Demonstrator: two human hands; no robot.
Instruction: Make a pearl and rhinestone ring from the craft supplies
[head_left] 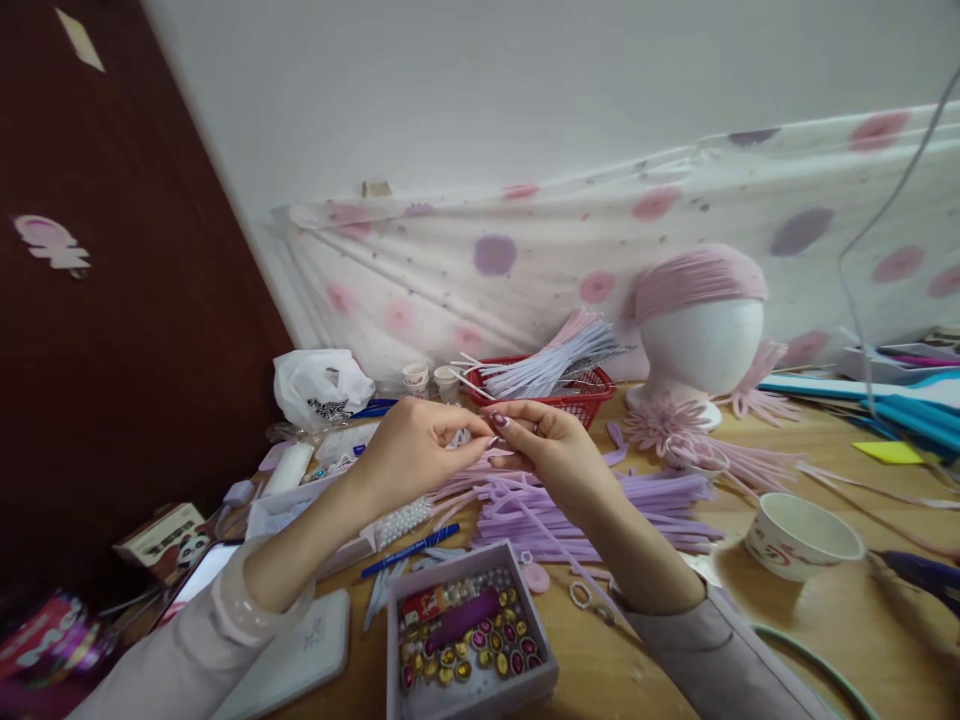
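My left hand [416, 450] and my right hand [551, 450] meet fingertip to fingertip above the middle of the table. Thumb and fingers are pinched on both, and whatever lies between them is too small or hidden to name. Something whitish shows in the gap of the left hand's fingers; I cannot tell whether it is held. Beneath the hands lies a bundle of purple pipe cleaners [660, 510], with pink ones at its left. Nearer to me stands a box [480, 708] of purple and gold gems and pearl beads.
A red basket [592, 395] of pipe cleaners stands behind the hands. At right are a foam head [705, 345] in a pink band, a paper bowl [802, 540] and a dark-handled tool [919, 575]. A blue pen [410, 551] and a white flat device [300, 645] lie left.
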